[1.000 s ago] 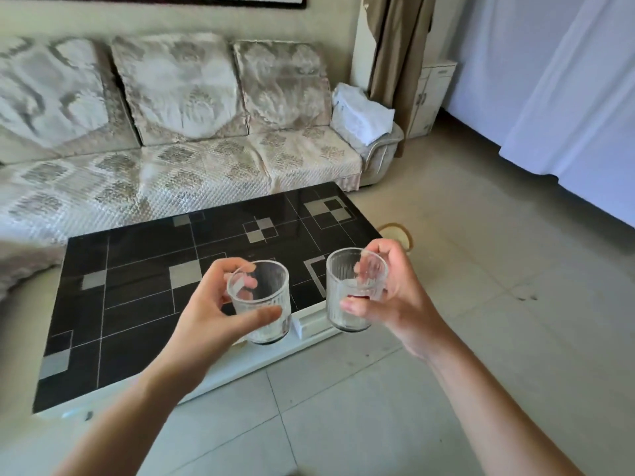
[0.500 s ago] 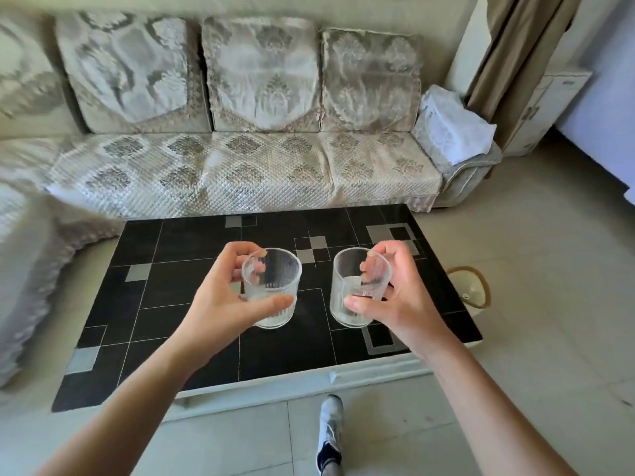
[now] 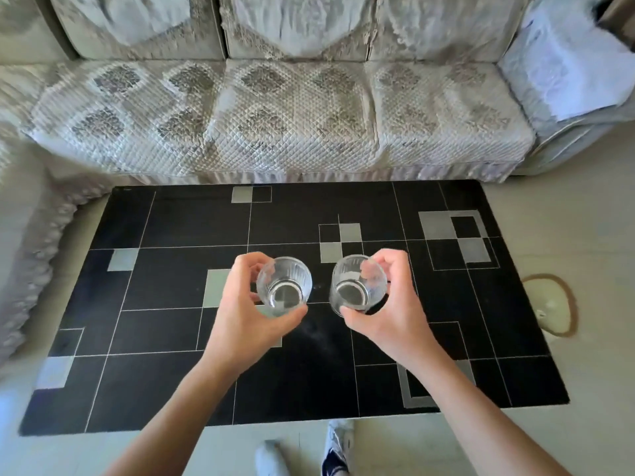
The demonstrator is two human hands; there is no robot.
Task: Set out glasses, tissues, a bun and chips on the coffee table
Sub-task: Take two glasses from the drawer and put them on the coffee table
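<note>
Two glasses over mid-table (image 3: 171, 338), well inside every edge, apart. Left hand (image 3: 245, 317) grip closed round left glass (image 3: 283, 286); right hand (image 3: 391, 314) grip closed round right glass (image 3: 357, 285). Sofa (image 3: 275, 125) beyond far edge.

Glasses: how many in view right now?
2. Left glass is held in the left hand, right glass in the right hand, side by side over the coffee table. No others visible.

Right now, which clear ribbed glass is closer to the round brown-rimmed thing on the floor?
The clear ribbed glass in the right hand; the other glass is in the left hand.
</note>
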